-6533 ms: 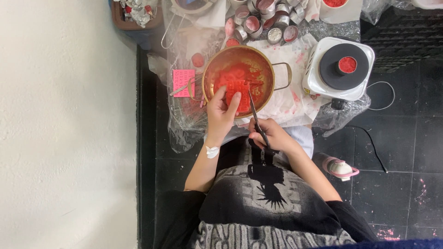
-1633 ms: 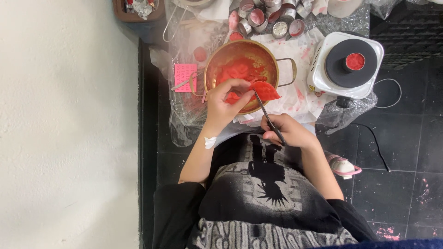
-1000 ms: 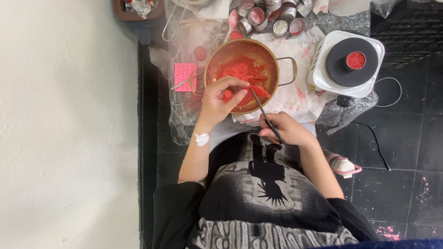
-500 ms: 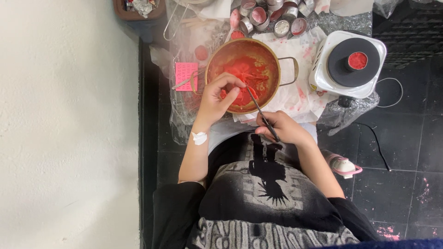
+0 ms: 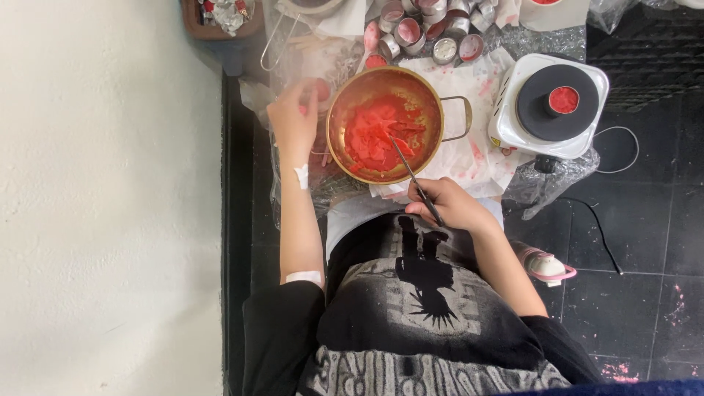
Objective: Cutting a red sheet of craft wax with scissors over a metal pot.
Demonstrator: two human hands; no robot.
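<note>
Right hand (image 5: pixel 455 207), nearest the body, grips a thin dark tool (image 5: pixel 412 176), tip resting in the red material (image 5: pixel 378 136) inside the brass pot (image 5: pixel 433 99). Left hand (image 5: pixel 293 117) lies just left of the pot; grip indeterminate. Small tins (image 5: pixel 433 33) cluster beyond the pot.

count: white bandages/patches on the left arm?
2: one patch at the wrist below the left hand, one patch near the elbow by the sleeve. The arm's underside is hidden.
</note>
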